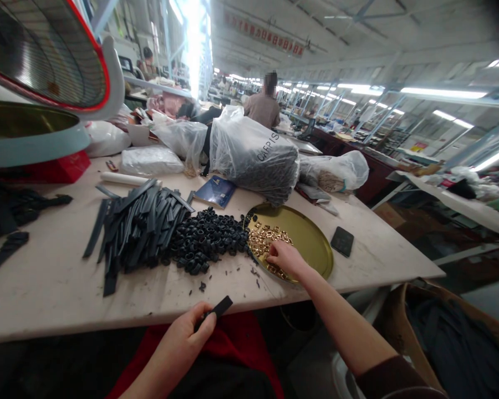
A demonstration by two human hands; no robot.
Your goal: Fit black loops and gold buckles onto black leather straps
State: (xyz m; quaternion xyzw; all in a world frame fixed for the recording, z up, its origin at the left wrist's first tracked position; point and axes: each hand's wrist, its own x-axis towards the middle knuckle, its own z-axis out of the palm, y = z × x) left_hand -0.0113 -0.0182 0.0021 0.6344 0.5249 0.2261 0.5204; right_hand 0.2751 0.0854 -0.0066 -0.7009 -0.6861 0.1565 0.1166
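My left hand [193, 328] is closed around a black strap [222, 306], in front of the table's near edge; one end of the strap sticks out past the thumb. My right hand [286, 258] reaches into a round golden tray [316, 244], its fingers pinched together at the small gold buckles [270, 237]. Whether a buckle is between those fingertips is too small to tell. Left of the tray lies a heap of small black loops [203, 235], and beyond that a pile of flat black straps [143, 227].
A phone [342, 241] lies right of the tray. Behind are a blue booklet [215, 192] and a large plastic bag [253, 155]. A fan [45, 55] stands at upper left. A cardboard box [407, 327] is at lower right. A person [263, 105] is farther back.
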